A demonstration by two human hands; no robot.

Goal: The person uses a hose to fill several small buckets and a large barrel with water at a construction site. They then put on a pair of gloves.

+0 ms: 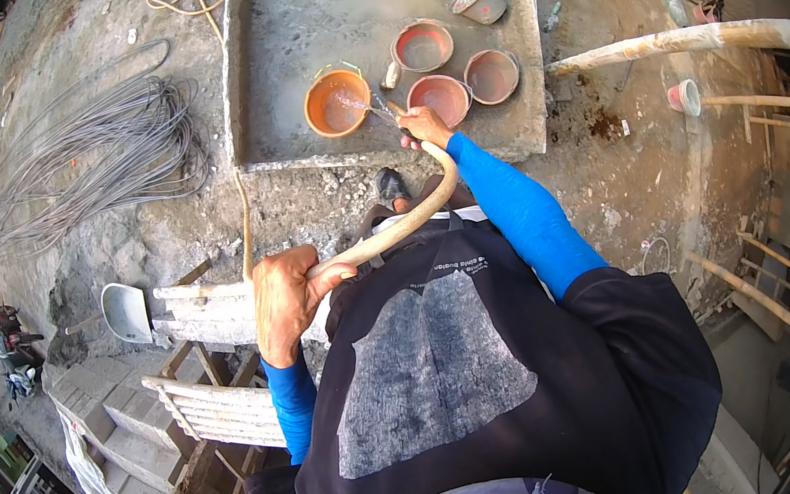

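A pale yellow hose [416, 216] curves across in front of my body, from one hand to the other. My right hand [427, 127] is closed around it close to its end. My left hand [287, 298] grips it farther back, with the thumb lying along it. Water sprays from the hose end toward an orange bucket [313, 123], left of my right hand. Nearest to that hand stands a reddish bucket [440, 99]. Beside it is a grey-red bucket [493, 77], and behind stands another red one [422, 46]. A tilted bucket [482, 4] lies farther back.
The buckets sit in a shallow concrete basin [531, 26] with raised edges. Coiled cable or thin rod [132, 132] lies on the ground at left. Low at left are a shovel [126, 312], slatted bamboo [221, 413] and concrete steps [127, 426]. A bamboo pole [689, 42] reaches out at right.
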